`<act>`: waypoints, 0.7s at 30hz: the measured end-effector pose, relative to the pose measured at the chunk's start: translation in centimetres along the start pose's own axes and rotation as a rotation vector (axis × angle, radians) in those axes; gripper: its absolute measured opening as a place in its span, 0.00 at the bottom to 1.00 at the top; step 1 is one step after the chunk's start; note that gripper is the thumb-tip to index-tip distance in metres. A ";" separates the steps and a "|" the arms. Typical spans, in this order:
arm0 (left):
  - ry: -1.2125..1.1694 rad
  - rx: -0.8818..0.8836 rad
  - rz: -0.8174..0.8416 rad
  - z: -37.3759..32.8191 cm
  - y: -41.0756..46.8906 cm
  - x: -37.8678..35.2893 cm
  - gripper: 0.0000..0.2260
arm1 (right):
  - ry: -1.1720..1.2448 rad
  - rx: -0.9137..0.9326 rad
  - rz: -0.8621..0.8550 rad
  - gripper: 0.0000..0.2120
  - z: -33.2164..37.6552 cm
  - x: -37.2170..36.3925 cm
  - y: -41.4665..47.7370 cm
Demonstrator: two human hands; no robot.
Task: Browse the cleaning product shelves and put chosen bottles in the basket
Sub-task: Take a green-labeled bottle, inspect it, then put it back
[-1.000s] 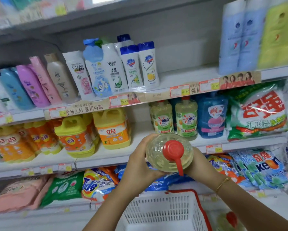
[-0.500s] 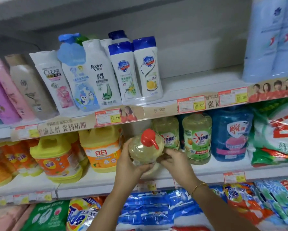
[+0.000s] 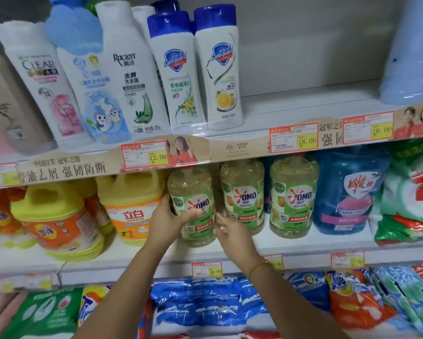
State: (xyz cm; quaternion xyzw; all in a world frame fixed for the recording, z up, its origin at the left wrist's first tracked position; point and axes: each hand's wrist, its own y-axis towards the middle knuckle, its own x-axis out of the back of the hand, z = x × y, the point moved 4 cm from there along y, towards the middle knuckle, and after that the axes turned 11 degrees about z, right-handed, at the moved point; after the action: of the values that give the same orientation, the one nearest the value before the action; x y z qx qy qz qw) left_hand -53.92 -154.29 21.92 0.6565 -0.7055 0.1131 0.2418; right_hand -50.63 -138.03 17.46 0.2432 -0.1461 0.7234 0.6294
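**OMO bottle standing on mid shelf**

Clear OMO bottle (image 3: 193, 204), yellowish liquid, green label w/ red logo, is sitting upright on shelf (image 3: 291, 243). Left hand (image 3: 167, 220) fingers are wrapping its left side; right hand (image 3: 230, 232) fingertips are touching its lower right, loosely curled. Two matching bottles (image 3: 269, 194) are standing right of fingers.

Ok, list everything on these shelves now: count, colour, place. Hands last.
OMO bottles: three, clear yellowish with green labels, middle shelf centre.
Safeguard bottles: two in front, white with blue caps, top shelf.
Raclen bottle: one, white, top shelf.
Clear bottle: one, white, top shelf left.
Yellow jugs: at least two, orange labels, middle shelf left.
Blue jug: one, middle shelf right.
Price tags: several, red and yellow, shelf edges.
Detergent bags: several, mixed colours, bottom shelf.
Left hand: on leftmost OMO bottle.
Right hand: at the same bottle's right side.
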 end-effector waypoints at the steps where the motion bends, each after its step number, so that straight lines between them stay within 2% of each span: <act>1: 0.026 -0.004 -0.018 0.0 -0.1 0.0 0.27 | -0.007 -0.001 0.010 0.22 -0.2 -0.1 0.0; 4: 0.147 0.038 -0.071 0.2 -0.8 -0.8 0.28 | -0.130 -0.025 0.090 0.23 -1.7 0.2 0.3; 6: 0.165 0.091 -0.087 0.7 -2.0 -2.5 0.29 | -0.321 -0.021 0.198 0.16 -2.6 0.7 0.4; 7: 0.095 0.107 -0.084 1.0 -2.6 -3.8 0.30 | -0.402 -0.009 0.249 0.12 -2.9 1.0 0.3; 10: -0.080 0.218 -0.126 1.6 -2.7 -6.5 0.40 | -0.606 0.018 0.332 0.20 -3.6 1.7 0.1; 12: -0.114 0.292 -0.171 1.8 -1.3 -6.7 0.44 | -0.708 0.048 0.296 0.24 -4.5 2.6 -0.4; 15: -0.152 0.248 -0.107 2.6 1.8 -6.6 0.36 | -0.705 0.050 0.173 0.33 -5.3 4.1 -1.8; 18: -0.125 0.241 -0.055 3.2 4.4 -6.9 0.31 | -0.758 0.031 0.208 0.29 -5.6 4.8 -2.1; 21: -0.129 0.245 -0.089 3.4 7.0 -7.5 0.27 | -0.821 0.045 0.246 0.30 -5.5 4.8 -1.7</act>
State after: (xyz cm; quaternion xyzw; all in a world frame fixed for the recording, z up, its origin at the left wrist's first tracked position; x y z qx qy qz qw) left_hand -61.27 -148.56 16.46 0.7177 -0.6707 0.1450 0.1186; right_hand -50.30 -130.83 15.27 0.5055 -0.3964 0.6392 0.4228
